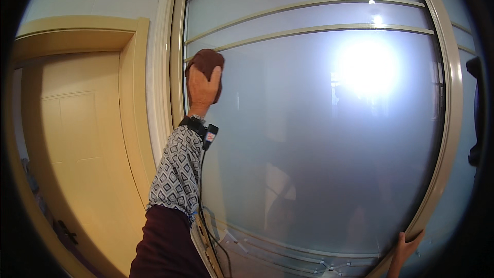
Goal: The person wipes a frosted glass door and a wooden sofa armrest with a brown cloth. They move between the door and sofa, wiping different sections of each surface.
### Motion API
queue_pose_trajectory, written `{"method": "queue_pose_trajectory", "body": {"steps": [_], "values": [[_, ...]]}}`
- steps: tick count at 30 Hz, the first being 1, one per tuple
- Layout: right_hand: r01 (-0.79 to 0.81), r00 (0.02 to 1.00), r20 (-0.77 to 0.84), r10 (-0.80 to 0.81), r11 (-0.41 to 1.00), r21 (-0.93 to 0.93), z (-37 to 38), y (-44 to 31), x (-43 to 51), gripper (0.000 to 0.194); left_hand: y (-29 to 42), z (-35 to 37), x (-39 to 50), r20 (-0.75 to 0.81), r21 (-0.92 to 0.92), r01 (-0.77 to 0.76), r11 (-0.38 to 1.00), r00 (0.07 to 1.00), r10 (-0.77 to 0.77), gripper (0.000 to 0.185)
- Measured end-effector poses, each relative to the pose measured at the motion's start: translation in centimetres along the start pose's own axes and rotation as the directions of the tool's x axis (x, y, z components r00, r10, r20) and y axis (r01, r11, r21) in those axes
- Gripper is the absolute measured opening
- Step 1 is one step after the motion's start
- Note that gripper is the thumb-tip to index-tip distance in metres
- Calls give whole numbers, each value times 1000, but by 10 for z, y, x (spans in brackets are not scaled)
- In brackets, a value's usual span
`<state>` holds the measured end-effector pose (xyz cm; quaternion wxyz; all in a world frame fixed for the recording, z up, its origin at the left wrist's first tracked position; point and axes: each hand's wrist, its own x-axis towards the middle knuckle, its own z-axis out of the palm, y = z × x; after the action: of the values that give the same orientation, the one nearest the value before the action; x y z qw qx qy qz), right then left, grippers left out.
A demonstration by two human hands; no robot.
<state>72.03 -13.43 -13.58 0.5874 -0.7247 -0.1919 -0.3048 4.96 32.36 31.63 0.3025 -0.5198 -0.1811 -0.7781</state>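
Observation:
A dark brown cloth (208, 60) lies bunched under my left hand (202, 87), which presses it to the upper left part of a frosted glass door panel (308, 131), close to its frame. The cloth overlaps the left end of the lower of two thin horizontal bars (308, 30). At the bottom right, my right hand (408, 245) rests on the beige door frame (449, 123), thumb and fingers spread around its edge. A black strap with a small device (210, 137) and a cable is on my left wrist.
On the left stands a light wooden door (85, 131) with a dark handle (68, 233), set in a wooden door frame (141, 85). More frosted glass (459, 185) and a dark object (474, 112) are at the right edge. A bright light reflects in the panel.

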Motion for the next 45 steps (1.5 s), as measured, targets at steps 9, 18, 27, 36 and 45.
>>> {"method": "queue_pose_trajectory", "body": {"steps": [9, 18, 27, 36, 45], "values": [[22, 999, -28, -21, 999, 28, -13, 1, 0, 95, -34, -16, -9, -56, 12, 301, 953, 952, -300, 60], [19, 980, -200, -7, 998, 57, -13, -73, -63, 108, 62, 21, 24, -93, -328, -39, 944, 996, 9, 50], [40, 959, -282, -42, 999, -13, -61, -199, -154, 106, 216, -10, 67, -115, -522, -262, 812, 965, 237, 48], [-8, 978, -206, 19, 999, 52, -17, -303, -263, 105, 273, -26, 79, -203, -568, -473, 673, 873, 443, 49], [-8, 976, -215, 13, 1000, 24, -74, -309, -238, 103, 301, -43, 90, -181, -690, -439, 575, 874, 451, 34]]}}
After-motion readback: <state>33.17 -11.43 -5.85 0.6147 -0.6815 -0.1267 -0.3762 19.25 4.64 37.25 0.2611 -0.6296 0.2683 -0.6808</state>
